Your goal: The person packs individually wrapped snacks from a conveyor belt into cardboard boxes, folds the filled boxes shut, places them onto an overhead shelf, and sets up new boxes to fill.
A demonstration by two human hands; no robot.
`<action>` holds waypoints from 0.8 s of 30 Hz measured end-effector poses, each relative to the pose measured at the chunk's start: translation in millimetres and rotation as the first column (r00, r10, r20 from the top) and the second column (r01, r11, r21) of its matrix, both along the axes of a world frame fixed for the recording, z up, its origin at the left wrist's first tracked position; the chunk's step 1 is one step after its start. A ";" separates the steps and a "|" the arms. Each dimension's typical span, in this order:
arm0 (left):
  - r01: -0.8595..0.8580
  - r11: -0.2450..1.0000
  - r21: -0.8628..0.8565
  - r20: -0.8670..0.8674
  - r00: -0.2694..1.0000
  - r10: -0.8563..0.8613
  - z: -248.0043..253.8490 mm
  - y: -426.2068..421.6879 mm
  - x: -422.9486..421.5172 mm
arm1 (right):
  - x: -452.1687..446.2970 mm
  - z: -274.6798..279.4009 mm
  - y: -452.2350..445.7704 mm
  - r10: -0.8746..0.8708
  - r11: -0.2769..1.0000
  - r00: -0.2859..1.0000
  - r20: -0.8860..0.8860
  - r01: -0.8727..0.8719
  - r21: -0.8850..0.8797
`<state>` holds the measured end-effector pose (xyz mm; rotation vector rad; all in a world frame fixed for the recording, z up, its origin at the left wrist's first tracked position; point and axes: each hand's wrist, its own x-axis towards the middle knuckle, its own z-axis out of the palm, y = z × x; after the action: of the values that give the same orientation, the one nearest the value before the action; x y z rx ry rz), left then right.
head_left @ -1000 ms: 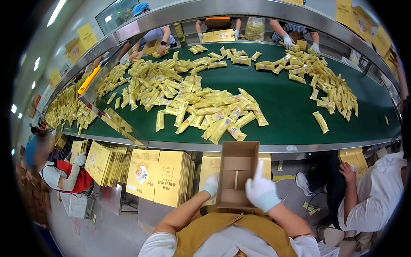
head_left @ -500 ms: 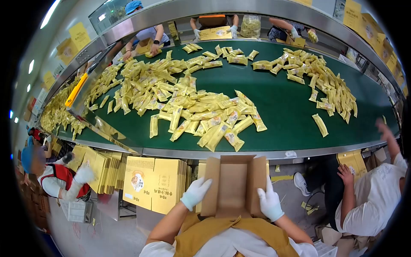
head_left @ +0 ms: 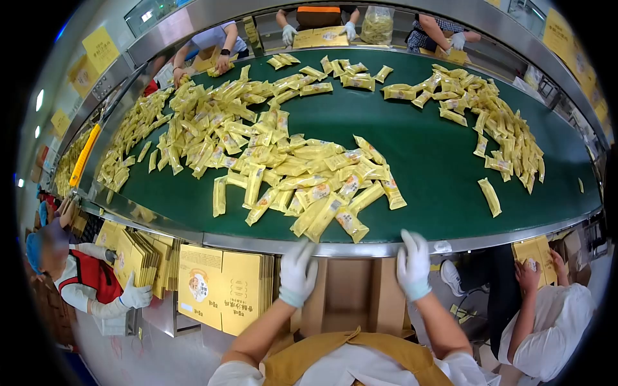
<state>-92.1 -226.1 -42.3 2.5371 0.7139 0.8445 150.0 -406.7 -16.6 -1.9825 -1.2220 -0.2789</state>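
An open brown cardboard box (head_left: 351, 289) stands in front of my body, its flaps spread to the sides, just below the metal edge (head_left: 360, 249) of the green belt. My left hand (head_left: 298, 273), in a white glove, is over the box's left flap with its fingers extended and nothing in them. On the right side my right hand (head_left: 414, 264), also gloved, has its fingers stretched toward the belt edge and holds nothing. Beyond both hands lies a pile of yellow wrapped packets (head_left: 322, 186) on the green belt (head_left: 431, 186).
Flat yellow cartons (head_left: 225, 289) stand in a stack at the left. A co-worker in a red vest (head_left: 96, 276) handles cartons farther left. Another person (head_left: 547, 321) sits at the right. Across the belt, people's gloved hands (head_left: 349, 31) are near boxes. More packets (head_left: 508, 135) lie right.
Both hands have left the box's sides and moved up toward the belt edge. The box sits lower, with its flaps spread. The co-worker at the left has lowered a gloved hand beside the cartons.
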 end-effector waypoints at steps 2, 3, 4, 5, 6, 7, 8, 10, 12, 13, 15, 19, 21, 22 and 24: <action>-0.039 0.997 0.062 0.016 0.999 0.038 15.3 30.3 28.3 | 25.2 32.5 40.8 0.116 0.991 0.986 0.121 -0.107 -0.082; -0.060 0.995 0.074 -0.019 0.998 0.062 22.8 39.8 44.6 | 31.1 48.0 66.4 0.174 0.981 0.972 0.158 -0.157 -0.113; -0.082 0.996 0.035 -0.098 0.992 0.085 25.7 48.0 61.0 | 38.5 53.2 91.8 0.254 0.961 0.944 0.212 -0.221 -0.167; -0.103 0.995 -0.001 -0.177 0.979 0.101 26.1 55.0 77.9 | 45.8 51.1 116.5 0.353 0.923 0.898 0.262 -0.289 -0.253; -0.126 0.991 -0.034 -0.254 0.961 0.113 25.4 59.9 89.9 | 55.0 42.8 141.0 0.481 0.860 0.840 0.249 -0.398 -0.321; -0.133 0.991 0.030 -0.326 0.936 0.135 25.1 63.0 97.6 | 60.9 27.6 160.2 0.477 0.852 0.832 0.282 -0.360 -0.381; -0.135 0.986 0.096 -0.392 0.906 0.162 24.7 66.1 104.3 | 66.2 11.2 177.9 0.474 0.841 0.822 0.315 -0.318 -0.437; -0.088 0.984 0.156 -0.486 0.861 0.154 17.7 78.2 107.0 | 74.7 -6.8 194.5 0.436 0.844 0.824 0.362 -0.235 -0.482; 0.039 0.980 0.197 -0.529 0.846 0.073 10.0 94.3 99.1 | 77.9 -14.9 197.3 0.361 0.871 0.851 0.382 -0.161 -0.465; 0.102 0.972 0.211 -0.551 0.834 0.032 7.6 100.7 94.1 | 78.2 -16.0 192.7 0.331 0.861 0.873 0.359 -0.124 -0.494; 0.291 0.941 0.173 -0.587 0.798 -0.138 14.7 106.0 82.0 | 76.6 -4.6 176.9 0.269 0.831 0.908 0.323 -0.049 -0.554; 0.500 0.848 0.178 -0.552 0.764 -0.334 10.5 108.3 63.5 | 87.4 -19.7 139.1 0.153 0.866 0.951 0.270 0.002 -0.500; 0.500 0.859 0.114 -0.506 0.773 -0.383 10.4 109.3 58.2 | 99.8 -27.3 122.7 0.198 0.917 0.947 0.252 -0.089 -0.388; 0.445 0.896 0.015 -0.400 0.824 -0.402 11.0 107.7 55.9 | 106.8 -35.7 119.0 0.211 0.929 0.941 0.262 -0.110 -0.354; 0.350 0.914 -0.205 -0.180 0.905 -0.386 28.5 100.0 52.9 | 113.1 -37.5 115.5 0.217 0.944 0.941 0.259 -0.134 -0.302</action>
<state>-39.2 -126.1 -13.8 2.5145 0.3248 0.3661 263.0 -291.2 -54.2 -2.1028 -1.6995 -0.3283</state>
